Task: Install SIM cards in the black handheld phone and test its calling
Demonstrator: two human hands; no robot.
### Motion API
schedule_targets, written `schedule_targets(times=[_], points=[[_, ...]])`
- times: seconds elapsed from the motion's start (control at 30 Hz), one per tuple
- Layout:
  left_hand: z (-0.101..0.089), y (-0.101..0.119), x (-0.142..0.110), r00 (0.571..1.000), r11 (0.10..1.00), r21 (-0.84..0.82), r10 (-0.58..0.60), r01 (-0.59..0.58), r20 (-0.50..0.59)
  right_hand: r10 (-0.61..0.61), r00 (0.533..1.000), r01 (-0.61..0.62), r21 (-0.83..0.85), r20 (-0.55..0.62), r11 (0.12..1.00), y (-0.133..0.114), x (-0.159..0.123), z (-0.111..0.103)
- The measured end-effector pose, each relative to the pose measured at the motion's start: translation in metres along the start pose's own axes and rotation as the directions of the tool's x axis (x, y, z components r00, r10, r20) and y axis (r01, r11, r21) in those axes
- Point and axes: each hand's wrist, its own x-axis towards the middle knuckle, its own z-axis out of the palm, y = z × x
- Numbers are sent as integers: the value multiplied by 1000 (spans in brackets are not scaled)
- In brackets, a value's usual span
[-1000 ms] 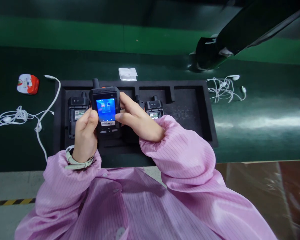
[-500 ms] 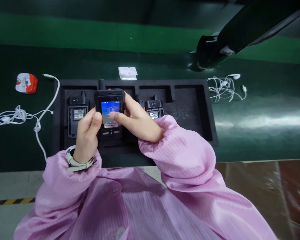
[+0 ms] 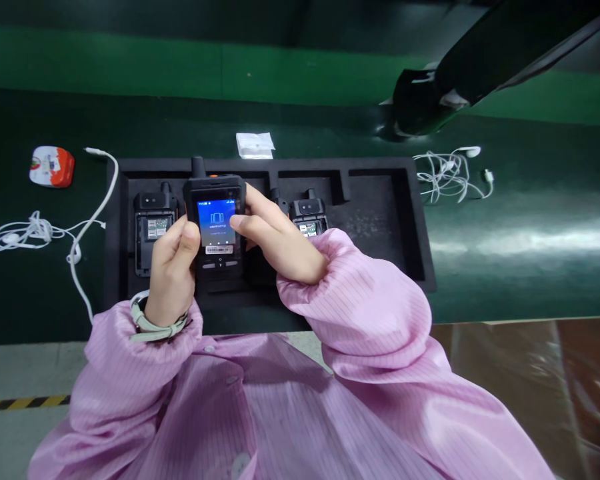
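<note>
Between both hands, above a black foam tray (image 3: 380,263), is a black two-way radio (image 3: 217,223) with a stubby antenna and a lit blue screen showing an icon and small text. My left hand (image 3: 173,267) is closed round its lower left side, thumb along the edge. My right hand (image 3: 280,240) grips the right side, its thumb at the screen's right edge and its fingers hidden behind. In the tray to the left lies a radio with its back open (image 3: 155,230), its card slots showing. Another opened radio (image 3: 309,217) lies right of the held one, partly covered by my right sleeve.
White earphones (image 3: 445,175) lie coiled right of the tray, another coiled pair (image 3: 25,233) to the left. A white cable (image 3: 113,187) runs along the tray's left edge. Beyond are a red-and-white box (image 3: 53,167) and white folded paper (image 3: 255,145). A dark post (image 3: 420,103) stands back right.
My right thumb has moved off the middle of the screen to its right edge, uncovering the icon and text. The radio has shifted slightly left.
</note>
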Motion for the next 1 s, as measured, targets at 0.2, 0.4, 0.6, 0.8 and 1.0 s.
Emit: schedule_targets(times=[0.2, 0.4, 0.6, 0.8, 1.0], points=[[0, 1, 0, 1000, 1000, -3, -6, 6, 4, -2, 1000, 2, -5, -6, 1000, 0, 1, 0], [0, 1, 0, 1000, 1000, -18, -19, 20, 8, 45, 999, -45, 38, 1, 998, -4, -2, -1], [1, 2, 0, 999, 999, 2, -40, 40, 10, 3, 999, -4, -31, -34, 1000, 1, -2, 1], [0, -1, 0, 999, 999, 39, 33, -33, 21, -23, 997, 15, -115, -69, 993, 4, -3, 5], [0, -1, 0, 999, 998, 59, 32, -33, 11, -35, 997, 26, -117, -73, 993, 1, -4, 6]])
